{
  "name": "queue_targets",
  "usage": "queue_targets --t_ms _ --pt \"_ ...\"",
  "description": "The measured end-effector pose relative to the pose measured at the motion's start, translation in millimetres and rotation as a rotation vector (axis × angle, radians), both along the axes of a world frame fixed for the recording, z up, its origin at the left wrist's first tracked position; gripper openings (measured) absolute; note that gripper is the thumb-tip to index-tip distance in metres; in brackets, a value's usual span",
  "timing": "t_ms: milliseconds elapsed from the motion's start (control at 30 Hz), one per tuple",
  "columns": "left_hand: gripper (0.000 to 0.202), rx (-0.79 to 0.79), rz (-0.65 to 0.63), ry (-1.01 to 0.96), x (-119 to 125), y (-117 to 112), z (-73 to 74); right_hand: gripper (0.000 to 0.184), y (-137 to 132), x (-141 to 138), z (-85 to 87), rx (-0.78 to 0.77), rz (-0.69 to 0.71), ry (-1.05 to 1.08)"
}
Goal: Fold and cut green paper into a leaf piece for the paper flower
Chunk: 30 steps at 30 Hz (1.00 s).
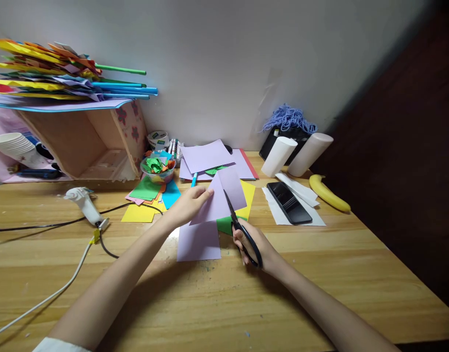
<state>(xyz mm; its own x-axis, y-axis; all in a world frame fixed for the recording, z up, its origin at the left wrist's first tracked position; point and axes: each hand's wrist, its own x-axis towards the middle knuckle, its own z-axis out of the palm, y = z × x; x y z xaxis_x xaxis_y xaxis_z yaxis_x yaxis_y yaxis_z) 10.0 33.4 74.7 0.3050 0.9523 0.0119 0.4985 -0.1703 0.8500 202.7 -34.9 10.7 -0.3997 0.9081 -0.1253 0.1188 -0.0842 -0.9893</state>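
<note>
My left hand (190,204) pinches the left side of a sheet of purple paper (214,203), holding it tilted above the table. Black-handled scissors (242,225) are in my right hand (254,244), fingers wrapped round the handles. Their blades lie along the sheet, pointing up and away from me, near its middle. I cannot make out how far any cut runs. Below the held sheet, another purple paper (198,243) lies flat on the wood. Yellow paper (249,195) and green paper (225,225) show from behind the held sheet.
A hot glue gun (84,206) with trailing cables stands left. Behind are a bowl of scraps (158,168), purple sheets (210,155) and a cardboard box (78,142) topped with coloured paper. To the right lie a phone (288,203), a banana (329,194) and white rolls (279,156).
</note>
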Motion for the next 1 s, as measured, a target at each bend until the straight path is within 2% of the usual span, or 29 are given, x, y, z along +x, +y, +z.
queue_targets --t_ms 100,233,300,500,1000 --pt "0.034 0.104 0.065 -0.072 7.3 -0.9 -5.0 0.044 -1.2 -2.5 -1.7 -0.033 0.039 0.021" --pt "0.036 0.259 0.179 0.048 16.3 -6.6 -13.8 0.046 -2.6 -6.5 -8.4 -0.029 0.073 0.075" --pt "0.035 0.294 0.195 0.102 19.0 -9.7 -17.2 0.049 -2.9 -7.4 -11.5 -0.051 0.085 0.130" --pt "0.033 0.272 0.132 0.109 21.8 -11.2 -22.6 0.051 -2.6 -6.7 -15.3 -0.061 0.087 0.155" --pt "0.034 0.250 0.156 0.058 22.5 -9.0 -22.6 0.039 -2.4 -6.1 -16.4 -0.010 0.000 0.030"
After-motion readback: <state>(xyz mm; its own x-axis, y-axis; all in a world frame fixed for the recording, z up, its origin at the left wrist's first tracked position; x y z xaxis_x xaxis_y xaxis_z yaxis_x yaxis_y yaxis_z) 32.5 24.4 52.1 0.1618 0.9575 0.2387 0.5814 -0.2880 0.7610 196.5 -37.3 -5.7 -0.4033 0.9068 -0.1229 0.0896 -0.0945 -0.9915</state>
